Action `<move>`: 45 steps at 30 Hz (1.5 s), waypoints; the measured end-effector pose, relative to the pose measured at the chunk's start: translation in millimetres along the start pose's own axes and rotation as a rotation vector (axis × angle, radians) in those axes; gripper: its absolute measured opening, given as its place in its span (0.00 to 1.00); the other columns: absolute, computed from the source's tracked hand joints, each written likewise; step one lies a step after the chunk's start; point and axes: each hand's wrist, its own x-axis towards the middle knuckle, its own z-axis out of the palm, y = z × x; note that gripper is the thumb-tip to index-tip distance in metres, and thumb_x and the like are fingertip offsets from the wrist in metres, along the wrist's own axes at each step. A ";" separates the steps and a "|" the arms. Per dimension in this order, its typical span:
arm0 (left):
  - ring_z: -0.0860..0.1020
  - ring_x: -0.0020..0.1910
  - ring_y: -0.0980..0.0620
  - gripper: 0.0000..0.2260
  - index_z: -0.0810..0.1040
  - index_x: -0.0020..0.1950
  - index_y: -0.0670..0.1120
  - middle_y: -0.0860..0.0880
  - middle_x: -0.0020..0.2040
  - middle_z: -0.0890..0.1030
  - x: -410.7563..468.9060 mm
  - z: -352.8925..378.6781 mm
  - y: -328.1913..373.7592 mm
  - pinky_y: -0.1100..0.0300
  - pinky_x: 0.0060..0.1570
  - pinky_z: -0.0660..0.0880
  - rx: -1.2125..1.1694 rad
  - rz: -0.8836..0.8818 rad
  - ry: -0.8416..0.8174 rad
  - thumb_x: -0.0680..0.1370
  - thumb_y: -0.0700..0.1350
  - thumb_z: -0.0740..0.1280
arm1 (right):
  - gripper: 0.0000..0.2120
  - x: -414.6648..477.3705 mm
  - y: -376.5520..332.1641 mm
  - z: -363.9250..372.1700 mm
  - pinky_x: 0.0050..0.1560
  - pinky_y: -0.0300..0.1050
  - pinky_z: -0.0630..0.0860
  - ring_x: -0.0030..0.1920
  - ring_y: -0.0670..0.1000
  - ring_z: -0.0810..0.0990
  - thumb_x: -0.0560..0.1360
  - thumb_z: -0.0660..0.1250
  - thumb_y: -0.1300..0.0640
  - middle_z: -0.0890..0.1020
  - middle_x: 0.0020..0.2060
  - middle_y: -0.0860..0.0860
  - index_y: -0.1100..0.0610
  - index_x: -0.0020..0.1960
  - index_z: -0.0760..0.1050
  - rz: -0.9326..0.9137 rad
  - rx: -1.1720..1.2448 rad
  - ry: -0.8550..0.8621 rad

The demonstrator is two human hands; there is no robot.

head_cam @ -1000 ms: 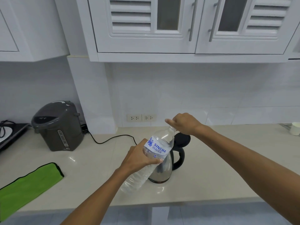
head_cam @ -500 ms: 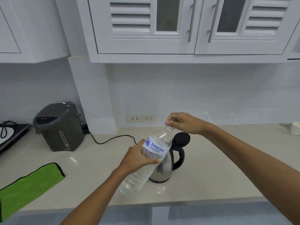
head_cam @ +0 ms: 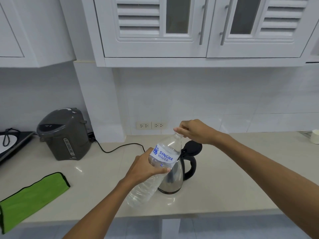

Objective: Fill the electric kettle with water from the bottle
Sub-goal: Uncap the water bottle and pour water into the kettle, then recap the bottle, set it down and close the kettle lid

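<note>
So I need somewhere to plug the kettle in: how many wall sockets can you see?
2: a left socket and a right socket, side by side on the tiled wall behind the kettle. Others may be hidden behind the grey water boiler.

Home kitchen, wall cabinets, countertop, hot-water pot

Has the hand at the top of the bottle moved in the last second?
Yes. The right hand has lifted slightly off the bottle mouth, rising nearer the wall sockets behind it.
</note>
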 end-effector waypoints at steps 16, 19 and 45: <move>0.84 0.46 0.59 0.28 0.74 0.59 0.58 0.59 0.48 0.86 -9.9 26.8 11.1 0.52 0.48 0.85 0.047 -0.002 0.163 0.66 0.65 0.81 | 0.29 0.3 -36.7 12.7 0.36 0.47 0.68 0.37 0.58 0.76 0.81 0.49 0.35 0.74 0.32 0.52 0.57 0.35 0.68 0.455 -0.113 0.131; 0.84 0.47 0.62 0.27 0.73 0.59 0.61 0.61 0.48 0.85 -12.4 33.3 17.3 0.55 0.49 0.85 -0.065 -0.009 0.199 0.67 0.64 0.82 | 0.28 -14.2 -44.0 27.8 0.36 0.47 0.69 0.39 0.53 0.78 0.77 0.53 0.27 0.78 0.37 0.49 0.53 0.44 0.70 0.367 0.130 0.204; 0.86 0.48 0.61 0.28 0.72 0.58 0.64 0.58 0.51 0.87 55.6 265.6 89.0 0.66 0.43 0.81 -0.459 -0.002 -0.130 0.68 0.49 0.85 | 0.39 -151.2 119.8 40.9 0.48 0.34 0.76 0.51 0.38 0.81 0.63 0.81 0.43 0.79 0.51 0.39 0.41 0.66 0.63 0.584 0.469 0.401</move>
